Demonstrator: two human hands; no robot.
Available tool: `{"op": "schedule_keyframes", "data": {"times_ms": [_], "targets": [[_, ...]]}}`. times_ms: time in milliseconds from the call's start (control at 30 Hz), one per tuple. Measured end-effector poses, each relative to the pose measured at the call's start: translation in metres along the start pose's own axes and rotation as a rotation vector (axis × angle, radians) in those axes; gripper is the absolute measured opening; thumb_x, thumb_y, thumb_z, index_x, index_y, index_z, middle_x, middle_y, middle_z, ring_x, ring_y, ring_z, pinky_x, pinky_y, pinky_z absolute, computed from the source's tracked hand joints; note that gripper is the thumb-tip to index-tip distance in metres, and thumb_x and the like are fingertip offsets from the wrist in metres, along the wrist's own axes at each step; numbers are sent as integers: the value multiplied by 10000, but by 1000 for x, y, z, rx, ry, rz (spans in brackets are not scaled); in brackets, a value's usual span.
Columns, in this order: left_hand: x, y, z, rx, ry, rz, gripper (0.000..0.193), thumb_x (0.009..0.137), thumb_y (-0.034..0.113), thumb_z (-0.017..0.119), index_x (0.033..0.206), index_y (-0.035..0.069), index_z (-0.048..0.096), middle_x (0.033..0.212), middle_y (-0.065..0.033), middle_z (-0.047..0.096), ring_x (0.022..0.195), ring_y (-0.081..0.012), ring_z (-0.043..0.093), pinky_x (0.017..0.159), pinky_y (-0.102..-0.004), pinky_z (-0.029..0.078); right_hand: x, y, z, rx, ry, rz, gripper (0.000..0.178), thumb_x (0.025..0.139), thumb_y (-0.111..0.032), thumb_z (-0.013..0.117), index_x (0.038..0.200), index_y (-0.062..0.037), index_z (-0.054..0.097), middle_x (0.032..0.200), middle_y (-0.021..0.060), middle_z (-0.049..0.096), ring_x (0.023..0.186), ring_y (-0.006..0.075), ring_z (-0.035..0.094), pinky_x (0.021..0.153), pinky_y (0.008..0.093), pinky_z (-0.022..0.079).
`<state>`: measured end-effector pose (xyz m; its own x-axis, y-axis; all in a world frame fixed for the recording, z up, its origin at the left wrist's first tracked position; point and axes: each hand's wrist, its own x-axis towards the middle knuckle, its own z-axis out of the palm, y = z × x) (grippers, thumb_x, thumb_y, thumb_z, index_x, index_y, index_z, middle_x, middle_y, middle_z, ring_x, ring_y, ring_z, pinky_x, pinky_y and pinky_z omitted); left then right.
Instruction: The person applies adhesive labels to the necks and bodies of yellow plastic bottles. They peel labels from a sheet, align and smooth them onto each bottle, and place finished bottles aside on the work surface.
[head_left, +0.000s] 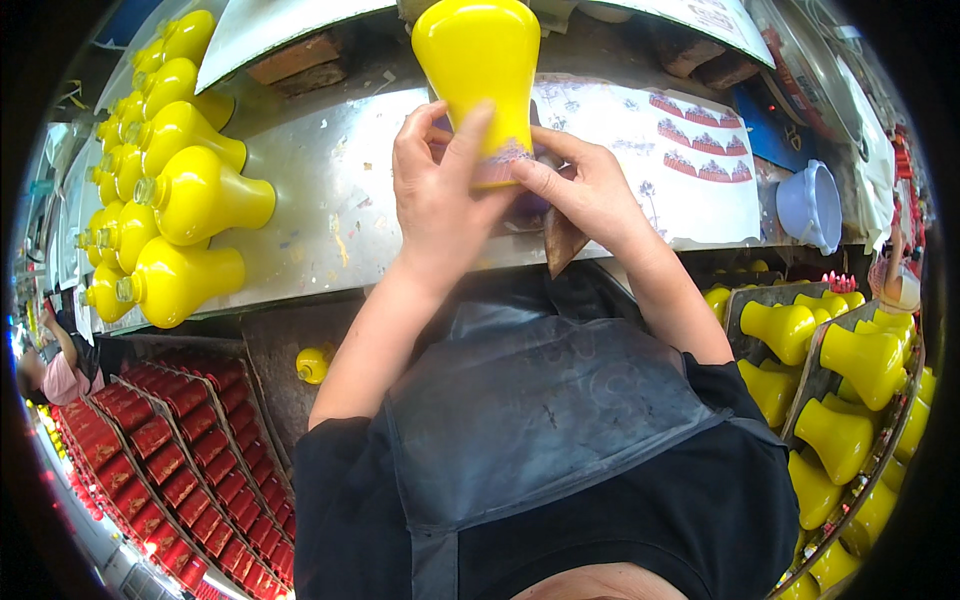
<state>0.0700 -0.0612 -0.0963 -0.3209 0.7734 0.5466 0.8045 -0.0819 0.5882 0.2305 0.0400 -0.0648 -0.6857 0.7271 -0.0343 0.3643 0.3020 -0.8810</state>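
A glossy yellow bottle [478, 60] stands out at the top middle of the head view, its wide end away from me and its narrower part toward me. My left hand [440, 185] curls round its left side, the fingers slightly smeared by motion. On the other side, my right hand [590, 190] grips the narrower part, thumb pressed near a reddish-purple patterned decal [508, 158] on the yellow surface. Whatever supports the bottle beneath my hands is mostly hidden. To the right lies a white decal sheet [690, 185] with rows of red and purple patterns.
Several yellow bottles [205, 195] lie stacked at the bench's left. A pale lilac bucket [808, 205] sits at the right end. Racks of yellow bottles [838, 440] stand at lower right, racks of red items [180, 440] at lower left. Another person [68, 372] is at far left.
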Motion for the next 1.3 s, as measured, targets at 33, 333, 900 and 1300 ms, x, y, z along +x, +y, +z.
{"op": "schedule_keyframes", "data": {"times_ms": [33,333,900,1300], "targets": [[2,0,0,-41,11,-4,773,713,180,933,1413,146,607,1368,-140,461,1112,-269,559,976,-385,515,-1,-1,-1,99,-14,55,484,1000,-321,618,1370,-8,632,969,110,734,722,127,695,663,258,558],[-10,-20,4,-197,-7,4,865,770,138,894,1509,12,463,1445,-200,533,1242,-313,605,1014,-409,531,-9,-8,2,-23,67,29,538,976,-339,647,1381,12,598,1095,179,737,990,190,699,878,324,551],[-13,-21,5,-763,-67,-346,588,975,175,661,1501,47,431,1377,-88,489,1054,-148,529,968,-306,483,3,-2,2,-55,-17,86,733,965,-528,615,1481,-16,519,1280,248,674,1138,325,688,973,403,532],[-13,-17,8,-765,-35,-349,581,978,219,675,1490,71,442,1353,-80,506,1048,-151,532,971,-314,487,3,-11,13,-32,112,71,607,950,-461,646,1382,-36,610,1064,249,736,1006,387,728,889,417,559]]}}
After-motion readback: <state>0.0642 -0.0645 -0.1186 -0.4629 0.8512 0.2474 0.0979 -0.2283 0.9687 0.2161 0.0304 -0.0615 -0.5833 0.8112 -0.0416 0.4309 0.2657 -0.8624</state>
